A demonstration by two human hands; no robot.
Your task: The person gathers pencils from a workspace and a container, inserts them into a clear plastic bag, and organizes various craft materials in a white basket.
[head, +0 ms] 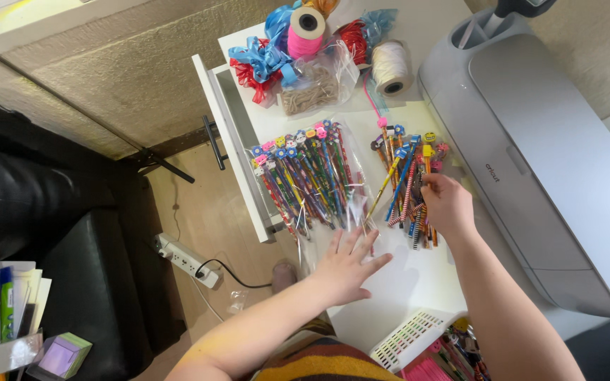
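My left hand lies flat, fingers spread, on the white desk just below a clear plastic bag of colourful pencils with eraser toppers. My right hand rests on a loose pile of similar pencils, its fingers curled around some of them near their lower ends. One yellow pencil lies slanted between the bag and the pile.
A grey cutting machine fills the desk's right side. Ribbons, a pink spool, white twine and a bag of tan pieces sit at the far end. An open drawer, power strip and white basket are nearby.
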